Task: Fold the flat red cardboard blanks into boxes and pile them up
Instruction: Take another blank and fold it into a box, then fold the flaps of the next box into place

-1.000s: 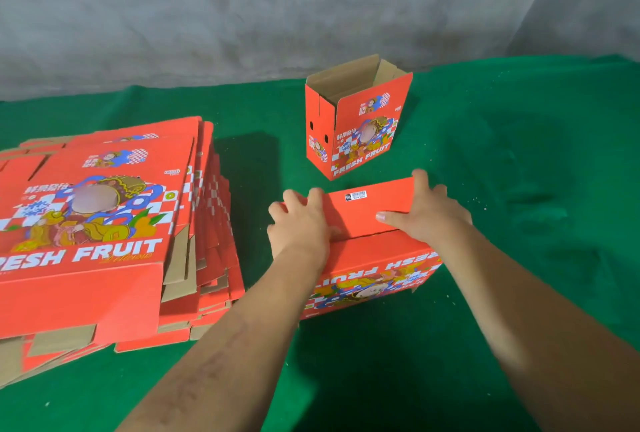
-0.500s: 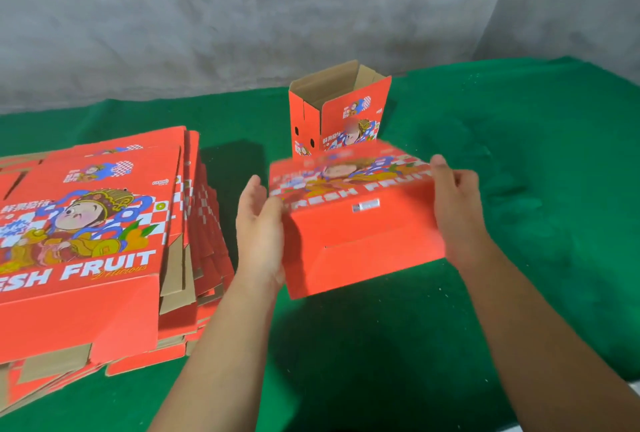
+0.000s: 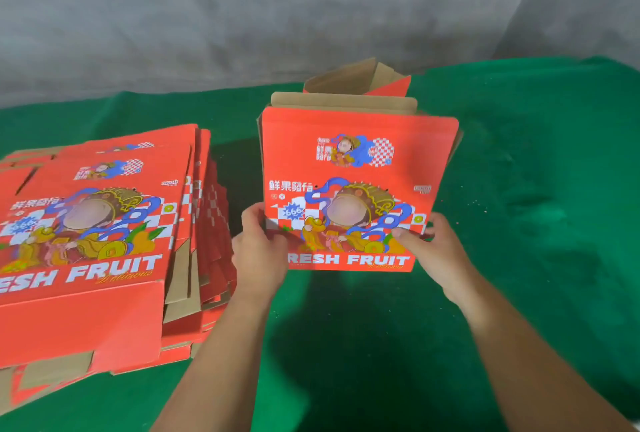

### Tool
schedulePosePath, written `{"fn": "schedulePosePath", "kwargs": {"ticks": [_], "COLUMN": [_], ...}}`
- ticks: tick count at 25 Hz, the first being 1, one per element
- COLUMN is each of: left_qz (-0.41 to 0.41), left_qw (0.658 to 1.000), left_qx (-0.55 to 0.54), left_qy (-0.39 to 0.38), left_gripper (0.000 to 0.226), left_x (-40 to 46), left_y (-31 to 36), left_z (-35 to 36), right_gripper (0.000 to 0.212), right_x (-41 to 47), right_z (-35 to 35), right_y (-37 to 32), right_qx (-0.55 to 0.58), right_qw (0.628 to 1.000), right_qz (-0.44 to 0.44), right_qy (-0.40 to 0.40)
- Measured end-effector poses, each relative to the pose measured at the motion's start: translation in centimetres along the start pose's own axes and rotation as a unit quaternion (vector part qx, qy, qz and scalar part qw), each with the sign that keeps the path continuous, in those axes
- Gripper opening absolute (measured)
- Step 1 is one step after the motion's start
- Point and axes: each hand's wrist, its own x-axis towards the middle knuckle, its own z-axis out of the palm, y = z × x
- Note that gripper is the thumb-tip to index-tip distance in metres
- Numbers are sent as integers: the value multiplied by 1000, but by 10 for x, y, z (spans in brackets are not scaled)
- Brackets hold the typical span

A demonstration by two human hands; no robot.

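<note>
I hold a folded red box [image 3: 353, 161] upright above the green table, its printed "FRESH FRUIT" front facing me and its brown top flaps open. My left hand [image 3: 258, 251] grips its lower left side, thumb on the front. My right hand [image 3: 433, 248] grips its lower right corner the same way. Behind it, mostly hidden, stands another folded red box [image 3: 367, 80] with an open top. A thick stack of flat red blanks [image 3: 97, 241] lies on the left.
Green cloth [image 3: 536, 224] covers the table, with bare cloth on the right and in front of me. A grey wall [image 3: 277, 9] rises behind the table's far edge.
The box lay on the cloth under both hands a second ago. I lifted it and turned it upright, so its printed front now faces me in front of the far box.
</note>
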Motion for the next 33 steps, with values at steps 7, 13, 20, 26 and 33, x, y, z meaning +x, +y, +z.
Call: {"fn": "schedulePosePath", "kwargs": {"ticks": [7, 13, 20, 26, 33], "left_qz": [68, 3, -41, -48, 26], "left_qw": [978, 987, 986, 997, 943], "left_qx": [-177, 127, 52, -48, 299], "left_qy": [-86, -103, -153, -41, 146], "left_gripper": [61, 101, 23, 28, 45], "left_x": [19, 85, 114, 76, 40], "left_y": [3, 39, 53, 26, 32], "left_z": [19, 35, 54, 20, -93], "right_gripper": [46, 68, 52, 29, 22], "right_x": [27, 60, 100, 53, -22], "right_z": [29, 85, 147, 196, 243], "right_y": [1, -12, -62, -83, -126], "right_qx": [-27, -48, -37, 111, 118], "right_qw": [999, 989, 986, 969, 939], "right_qz": [-7, -79, 43, 78, 91], "right_qy": [-17, 111, -154, -207, -310]}}
